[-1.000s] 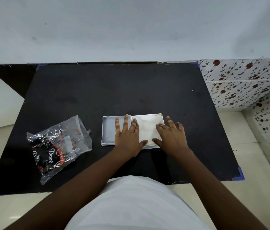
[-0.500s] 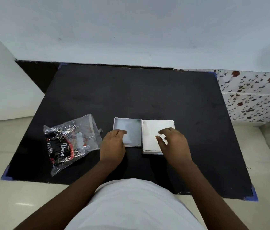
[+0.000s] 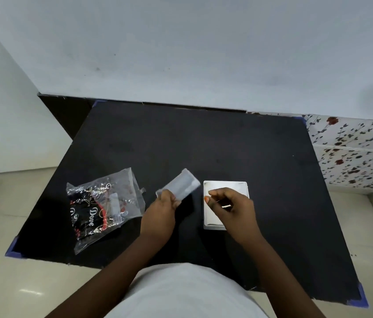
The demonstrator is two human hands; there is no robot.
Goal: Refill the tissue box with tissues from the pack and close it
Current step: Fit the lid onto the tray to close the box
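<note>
The white tissue box (image 3: 240, 188) lies open on the black table (image 3: 204, 145), with white tissues showing inside. My right hand (image 3: 231, 205) rests on top of it, fingers curled over the tissues. My left hand (image 3: 161, 207) grips the grey box lid (image 3: 182, 185) by its near edge and holds it tilted above the table, just left of the box. The clear tissue pack (image 3: 103, 203), printed black and red with "Dove", lies crumpled at the left of the table.
A pale wall (image 3: 181, 53) runs along the table's far edge. Flowered tiles (image 3: 359, 152) stand to the right. Blue tape marks the table's corners (image 3: 359, 299). Cream floor surrounds the table.
My left hand has picked the lid up from the table and tilted it. My right hand has stayed on the tissues in the box. The camera has moved closer and to the left.
</note>
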